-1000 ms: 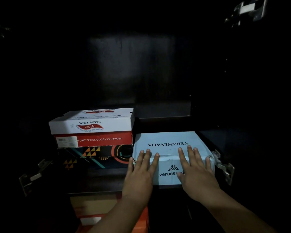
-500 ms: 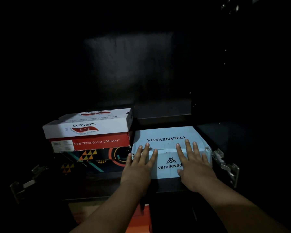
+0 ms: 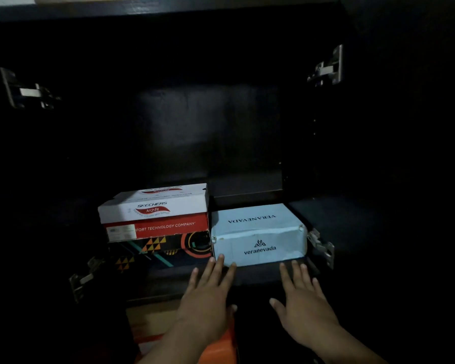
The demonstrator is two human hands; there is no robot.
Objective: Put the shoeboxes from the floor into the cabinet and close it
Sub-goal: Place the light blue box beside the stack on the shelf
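Where shelf holds blue shoebox, stacked shoeboxes adjoin.

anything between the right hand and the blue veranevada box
Nothing: in the head view only a bare strip of dark shelf separates the right hand from the blue box.

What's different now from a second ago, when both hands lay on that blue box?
Both hands have drawn back off the light blue box: the left hand barely reaches its bottom corner, the right hand is clear. The box sits deeper on the shelf. The stacked boxes stayed put.
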